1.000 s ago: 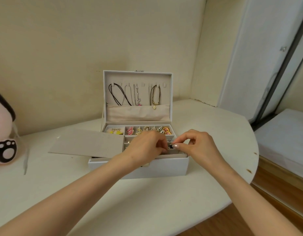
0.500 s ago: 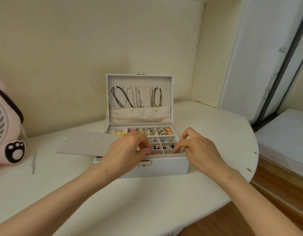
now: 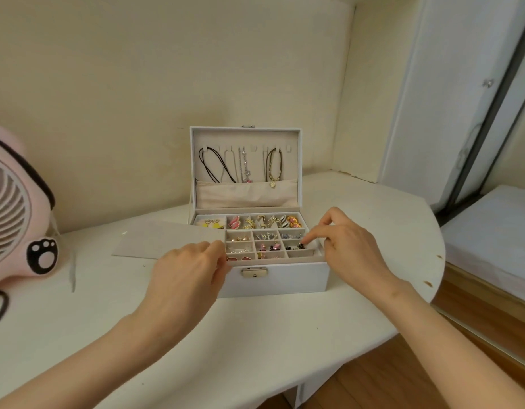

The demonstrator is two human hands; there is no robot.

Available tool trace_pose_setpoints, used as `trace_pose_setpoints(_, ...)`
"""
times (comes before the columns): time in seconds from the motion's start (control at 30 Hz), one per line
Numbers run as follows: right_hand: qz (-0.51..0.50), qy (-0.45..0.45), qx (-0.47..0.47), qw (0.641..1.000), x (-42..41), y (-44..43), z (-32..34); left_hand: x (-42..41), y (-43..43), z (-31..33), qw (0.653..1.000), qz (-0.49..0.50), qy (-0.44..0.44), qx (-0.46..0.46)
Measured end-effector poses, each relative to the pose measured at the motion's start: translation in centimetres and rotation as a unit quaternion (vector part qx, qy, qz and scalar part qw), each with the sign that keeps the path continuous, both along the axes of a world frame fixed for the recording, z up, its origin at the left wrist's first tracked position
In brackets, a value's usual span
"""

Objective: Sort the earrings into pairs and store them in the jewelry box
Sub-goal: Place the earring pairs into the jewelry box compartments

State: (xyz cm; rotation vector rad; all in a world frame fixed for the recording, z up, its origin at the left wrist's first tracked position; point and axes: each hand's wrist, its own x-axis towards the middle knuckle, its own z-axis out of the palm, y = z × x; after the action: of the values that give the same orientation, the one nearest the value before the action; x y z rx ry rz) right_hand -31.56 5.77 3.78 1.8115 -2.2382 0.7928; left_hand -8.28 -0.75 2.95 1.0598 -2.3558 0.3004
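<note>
White table (image 3: 255, 335) nearest, two bare forearms reaching in over it, hands apart. Left hand (image 3: 190, 270) sits at the front left corner of the jewelry box (image 3: 282, 280), fingers curled in against the tray rim; can't tell whether it pinches anything. Right hand (image 3: 347, 249) is over the box's right edge, one digit stretched down to the black earrings (image 3: 296, 247) in a right-column compartment, other fingers loosely bent, nothing visibly gripped. Box stands between the two hands, lid up, gold clasp (image 3: 254, 272) on the front wall. Small grid compartments between the hands hold earrings (image 3: 267, 247), mostly in twos: pink, gold, dark; too small to tell more. Just past the fingertips, a long back row has bigger pieces (image 3: 264, 222), pink, gold, orange. Beyond the left hand a flat grey card (image 3: 167, 239) lies on the table, touching the box's left side. Upright lid (image 3: 245, 166) beyond both hands, necklaces (image 3: 243, 166) hanging inside above a fabric pocket. Far left of the left hand, a pink fan (image 3: 16, 208) with a paw patch. Far right of the right hand, a white door (image 3: 450, 93).
</note>
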Motion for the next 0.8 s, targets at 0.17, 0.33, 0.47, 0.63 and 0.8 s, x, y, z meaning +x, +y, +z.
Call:
trace_pose_setpoints(0.17,0.003,-0.083,-0.073,0.994,-0.2,-0.1,-1.3,1.7,1.1,-1.8,0.991,0.084,-0.085,-0.064)
trace_pose_setpoints(0.33,-0.006,-0.119,-0.082,0.989,-0.8,0.4,-2.3,3.3,1.3,-3.2,0.985,0.13,-0.086,-0.068)
trace_pose_setpoints(0.47,-0.005,-0.136,-0.093,0.986,-0.8,0.6,-2.7,3.0,1.1,-3.0,0.991,0.086,-0.07,-0.073)
trace_pose_setpoints(0.63,-0.011,-0.149,-0.096,0.984,-0.5,0.8,-2.8,1.7,1.3,-3.5,0.995,-0.017,-0.045,-0.083)
trace_pose_setpoints(0.8,-0.011,-0.159,-0.119,0.98,-0.4,1.4,-2.7,0.6,1.5,-3.9,0.996,-0.06,-0.017,-0.062)
